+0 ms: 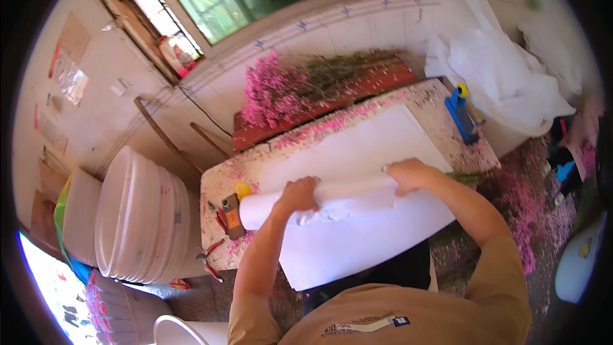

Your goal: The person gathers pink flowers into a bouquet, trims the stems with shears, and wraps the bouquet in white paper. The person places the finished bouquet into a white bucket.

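A large sheet of white paper point(357, 137) lies over the worktable, and its near part hangs past the front edge towards my body. Across its middle the paper is bent into a loose roll point(348, 188). My left hand point(298, 195) is closed on the left half of this roll, thumb towards the middle. Further right, my right hand point(407, 176) grips the same roll with its fingers bent over the top. The paper is crumpled just below my left hand. The fingertips of both hands are partly hidden.
Red-handled pliers point(211, 260), a small brown block point(232, 217) and a yellow round thing point(242, 189) sit at the table's left end. A blue tape dispenser point(461, 115) stands far right. Pink flowers point(271, 92) lie behind on a red board point(377, 86). Stacked white buckets point(137, 217) stand left.
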The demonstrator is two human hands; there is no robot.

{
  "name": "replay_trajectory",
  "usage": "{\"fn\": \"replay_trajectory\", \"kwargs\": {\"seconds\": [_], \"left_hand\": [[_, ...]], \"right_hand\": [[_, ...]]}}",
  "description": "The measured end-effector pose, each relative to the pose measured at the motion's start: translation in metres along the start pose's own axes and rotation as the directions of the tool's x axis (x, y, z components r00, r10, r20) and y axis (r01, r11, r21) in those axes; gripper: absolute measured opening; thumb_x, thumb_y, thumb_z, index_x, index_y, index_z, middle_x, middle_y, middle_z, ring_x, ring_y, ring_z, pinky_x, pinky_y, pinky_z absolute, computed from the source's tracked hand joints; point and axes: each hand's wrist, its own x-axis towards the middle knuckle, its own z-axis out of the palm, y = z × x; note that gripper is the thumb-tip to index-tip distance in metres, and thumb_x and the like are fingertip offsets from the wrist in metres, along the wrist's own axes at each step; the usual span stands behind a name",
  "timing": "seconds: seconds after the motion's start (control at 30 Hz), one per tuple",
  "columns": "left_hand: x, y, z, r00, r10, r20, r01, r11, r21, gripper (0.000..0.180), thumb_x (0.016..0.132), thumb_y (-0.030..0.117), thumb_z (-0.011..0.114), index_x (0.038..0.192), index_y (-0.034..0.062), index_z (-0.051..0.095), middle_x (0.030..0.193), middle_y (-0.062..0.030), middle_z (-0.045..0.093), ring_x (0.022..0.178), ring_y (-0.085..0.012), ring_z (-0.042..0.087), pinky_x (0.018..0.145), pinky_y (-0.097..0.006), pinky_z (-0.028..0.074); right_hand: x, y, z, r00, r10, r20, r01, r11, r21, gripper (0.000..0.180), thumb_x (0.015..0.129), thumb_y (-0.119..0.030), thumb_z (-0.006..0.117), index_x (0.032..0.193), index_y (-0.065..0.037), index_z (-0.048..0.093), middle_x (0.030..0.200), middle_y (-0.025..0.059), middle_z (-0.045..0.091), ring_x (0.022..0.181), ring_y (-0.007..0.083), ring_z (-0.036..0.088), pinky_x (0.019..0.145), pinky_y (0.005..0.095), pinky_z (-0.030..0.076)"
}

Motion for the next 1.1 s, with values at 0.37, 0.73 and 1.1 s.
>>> {"fn": "replay_trajectory", "kwargs": {"seconds": [0.37,0.73,1.1], "left_hand": [[0.035,0.12,0.014,0.971,0.119,-0.206,-0.129,0.991,-0.033,0.061,0.079,0.017,0.082,0.137,0.0117,0.063,0.105,-0.0157,0.075,0.096,-0.0322,0.072,0.088,-0.044,0.054],[0.001,0.21,0.089,0.836,0.302,-0.458,-0.239,0.952,0.19,0.095,0.078,0.058,0.079,0.158,0.0187,0.044,0.164,-0.0185,0.036,0.15,-0.043,0.033,0.117,-0.065,0.027],[0.066,0.197,0.073,0.775,0.49,-0.399,-0.421,0.871,0.252,0.076,0.088,0.038,0.076,0.152,0.0083,0.048,0.146,-0.0182,0.056,0.132,-0.0379,0.055,0.107,-0.055,0.044]], "right_hand": [[-0.027,0.044,0.034,0.959,0.178,-0.22,-0.182,0.983,0.004,0.019,0.076,-0.018,0.076,0.087,-0.003,0.073,0.088,0.018,0.075,0.087,0.0391,0.074,0.074,0.0512,0.058],[-0.096,0.015,0.141,0.766,0.095,-0.636,-0.289,0.934,-0.209,0.063,0.089,-0.024,0.064,0.142,0.006,0.052,0.152,0.0237,0.049,0.149,0.0373,0.039,0.124,0.0506,0.028],[-0.075,0.055,0.106,0.909,0.017,-0.417,-0.085,0.986,-0.144,0.079,0.083,-0.037,0.078,0.14,0.011,0.052,0.149,0.0277,0.051,0.144,0.0393,0.044,0.119,0.0481,0.035]]}}
